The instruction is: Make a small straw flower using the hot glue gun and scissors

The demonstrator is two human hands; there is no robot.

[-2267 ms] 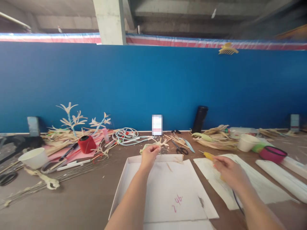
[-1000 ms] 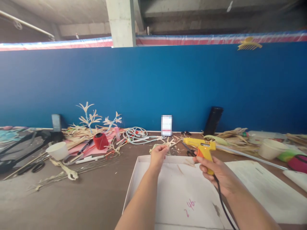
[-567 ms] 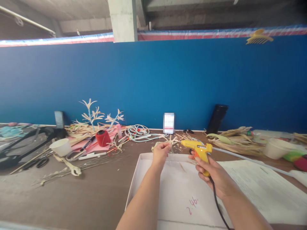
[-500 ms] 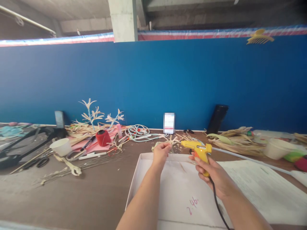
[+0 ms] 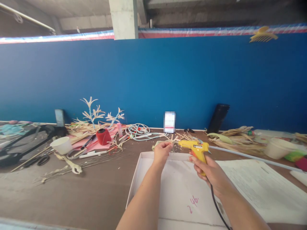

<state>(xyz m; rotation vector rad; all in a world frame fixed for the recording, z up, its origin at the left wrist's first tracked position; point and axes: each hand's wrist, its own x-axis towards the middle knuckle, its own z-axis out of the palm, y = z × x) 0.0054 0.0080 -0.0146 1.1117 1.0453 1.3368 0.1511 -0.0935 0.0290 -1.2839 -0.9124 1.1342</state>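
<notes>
My right hand point(image 5: 208, 172) is wrapped round the handle of a yellow hot glue gun point(image 5: 195, 147), whose nozzle points left. A black cord runs down from its grip. My left hand point(image 5: 163, 153) is closed in a pinch on a small pale flower of thin husk strips point(image 5: 173, 139). The nozzle is close to the flower's right side; whether they touch I cannot tell. Both hands are over the far edge of a white box lid point(image 5: 177, 188) marked with pink handwriting.
Husk flowers on blue stems point(image 5: 92, 115) stand at the left back, near a red thread spool point(image 5: 103, 136), a white cup point(image 5: 61, 145) and black scissors point(image 5: 38, 160). A phone point(image 5: 169, 122) leans on the blue partition point(image 5: 148, 76). Dried husks point(image 5: 236, 140) and a printed sheet point(image 5: 261, 188) lie right.
The glue gun in my right hand has moved slightly left, its nozzle closer to the husk flower. My left hand keeps its pinch, almost in place.
</notes>
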